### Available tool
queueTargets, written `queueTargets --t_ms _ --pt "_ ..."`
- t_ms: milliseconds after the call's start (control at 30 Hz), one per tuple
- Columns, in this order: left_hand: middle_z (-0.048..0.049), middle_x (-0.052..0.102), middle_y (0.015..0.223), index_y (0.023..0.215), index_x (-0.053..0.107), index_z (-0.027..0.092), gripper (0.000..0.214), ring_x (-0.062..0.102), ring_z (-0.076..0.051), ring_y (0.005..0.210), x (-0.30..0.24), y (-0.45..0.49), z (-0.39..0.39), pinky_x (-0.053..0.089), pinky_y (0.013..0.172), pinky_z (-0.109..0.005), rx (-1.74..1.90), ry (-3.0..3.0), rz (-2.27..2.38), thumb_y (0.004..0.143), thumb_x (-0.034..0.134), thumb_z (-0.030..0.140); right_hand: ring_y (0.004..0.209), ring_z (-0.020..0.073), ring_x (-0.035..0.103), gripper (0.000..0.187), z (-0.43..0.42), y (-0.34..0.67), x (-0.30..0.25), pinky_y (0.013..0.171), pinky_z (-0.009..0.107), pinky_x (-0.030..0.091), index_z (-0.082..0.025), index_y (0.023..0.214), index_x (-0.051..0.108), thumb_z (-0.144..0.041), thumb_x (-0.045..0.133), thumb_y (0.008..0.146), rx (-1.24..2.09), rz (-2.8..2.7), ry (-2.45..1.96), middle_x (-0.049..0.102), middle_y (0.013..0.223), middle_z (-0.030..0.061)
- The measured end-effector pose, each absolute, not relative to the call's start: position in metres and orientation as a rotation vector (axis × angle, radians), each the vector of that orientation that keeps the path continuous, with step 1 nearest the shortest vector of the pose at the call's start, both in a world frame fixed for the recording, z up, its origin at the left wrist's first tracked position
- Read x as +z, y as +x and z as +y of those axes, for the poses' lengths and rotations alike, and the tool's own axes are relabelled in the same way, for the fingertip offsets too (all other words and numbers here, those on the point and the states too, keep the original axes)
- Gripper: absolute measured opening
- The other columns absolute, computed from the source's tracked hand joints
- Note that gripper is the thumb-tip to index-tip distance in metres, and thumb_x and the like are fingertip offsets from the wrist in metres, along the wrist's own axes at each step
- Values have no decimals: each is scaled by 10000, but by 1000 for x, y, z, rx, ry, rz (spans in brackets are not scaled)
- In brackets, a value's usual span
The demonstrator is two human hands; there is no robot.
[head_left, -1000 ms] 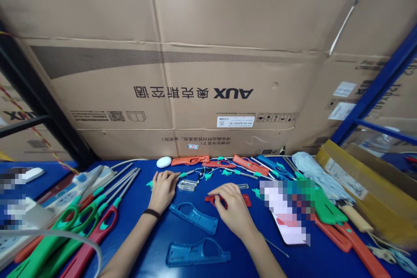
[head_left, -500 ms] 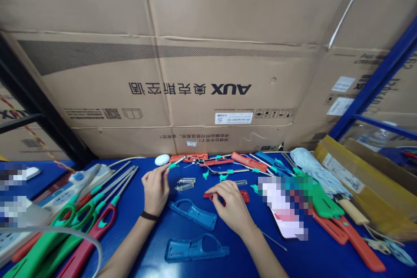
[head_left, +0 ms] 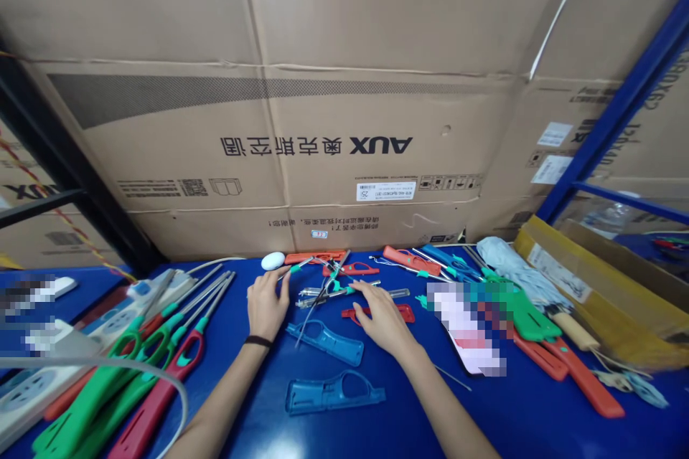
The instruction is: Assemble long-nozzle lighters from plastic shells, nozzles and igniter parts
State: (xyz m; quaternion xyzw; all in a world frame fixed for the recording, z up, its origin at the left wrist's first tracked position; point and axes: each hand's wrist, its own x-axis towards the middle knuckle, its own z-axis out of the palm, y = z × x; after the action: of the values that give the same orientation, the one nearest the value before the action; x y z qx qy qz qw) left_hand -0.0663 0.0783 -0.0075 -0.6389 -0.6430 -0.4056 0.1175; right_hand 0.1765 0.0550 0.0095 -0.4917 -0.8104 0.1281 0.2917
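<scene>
My left hand [head_left: 266, 305] is raised a little above the blue table [head_left: 484, 416], its fingertips pinched on a thin metal tube with a teal tip [head_left: 297, 267]. My right hand [head_left: 383, 317] reaches forward, and its fingers close on another teal-tipped tube [head_left: 344, 291] in a tangle of tubes and thin wires. Just under the right hand lies a red lighter shell half [head_left: 402, 313]. Two clear blue shell halves [head_left: 326, 343] [head_left: 334, 394] lie between my forearms.
Several long green and red lighters [head_left: 134, 373] and a power strip [head_left: 32, 380] lie at the left. More shells and tubes [head_left: 414, 262], a blurred phone [head_left: 468, 333] and a folded umbrella [head_left: 525, 283] sit at the right. Cardboard boxes [head_left: 323, 122] wall the back.
My left hand lifted a teal-tipped tube off the table. My right hand left the red shell half and moved forward into the tangle of tubes and wires.
</scene>
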Motion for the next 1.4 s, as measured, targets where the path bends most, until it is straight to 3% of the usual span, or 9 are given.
queueTargets --t_ms 133,267,467,567,700,800,900,1200,1400 --pt "-120 637 1030 1064 605 179 258 569 -290 959 -9 -68 80 310 946 -510 -1177 -1766 -1915 885 425 225 1071 261 553 284 69 160 12 916 427 408 -186 1100 564 -168 589 817 300 -2221 -1341 615 1092 112" --pt "-108 595 1096 1058 585 202 236 526 -279 1069 -5 -67 78 229 1030 -522 -1239 -1746 -1867 910 410 259 935 228 593 73 79 154 23 832 351 437 -199 872 583 -164 611 815 283 -2284 -1298 628 905 54" --pt "-77 608 1111 1066 581 225 311 530 -259 1094 3 -61 69 309 1028 -446 -1208 -2161 -1630 840 543 434 895 188 612 216 76 168 64 733 291 450 -231 1089 518 -290 351 967 226 -2166 -1284 604 1042 48" --pt "-82 587 1189 1156 558 230 454 514 -266 1135 3 -58 67 285 1056 -453 -1109 -2384 -1512 766 625 454 851 179 621 239 75 169 87 703 268 444 -271 1042 573 -379 379 955 201 -2127 -1253 626 955 12" --pt "-94 593 1202 1228 527 224 427 531 -259 1116 -2 -58 71 386 971 -430 -1043 -2495 -1502 838 556 393 841 167 628 239 73 162 106 746 262 445 -286 993 625 -385 415 937 176 -1981 -1227 653 923 1" --pt "-56 665 1013 1107 613 237 273 598 -220 952 -5 -61 75 448 857 -364 -1010 -2524 -1530 899 475 348 856 165 630 247 71 158 111 744 252 451 -267 1008 630 -362 415 933 166 -1865 -1217 669 960 11" --pt "-58 666 903 1043 634 218 280 599 -219 849 -6 -63 76 439 798 -357 -1035 -2440 -1602 935 397 320 840 163 631 273 72 160 115 700 237 455 -254 995 636 -390 409 928 150 -1764 -1219 678 967 11" --pt "-75 645 920 1126 612 212 303 575 -250 854 -11 -70 80 385 812 -381 -1121 -2122 -1795 933 395 299 723 181 618 340 83 200 120 640 259 438 -209 936 663 -467 448 882 43 -1475 -1303 702 867 30" --pt "-67 649 901 1118 631 224 290 568 -252 839 -14 -71 81 382 794 -376 -1080 -2098 -1841 919 429 282 814 195 629 352 76 221 124 733 276 452 -173 948 663 -454 462 880 -98 -1244 -1229 702 904 69"
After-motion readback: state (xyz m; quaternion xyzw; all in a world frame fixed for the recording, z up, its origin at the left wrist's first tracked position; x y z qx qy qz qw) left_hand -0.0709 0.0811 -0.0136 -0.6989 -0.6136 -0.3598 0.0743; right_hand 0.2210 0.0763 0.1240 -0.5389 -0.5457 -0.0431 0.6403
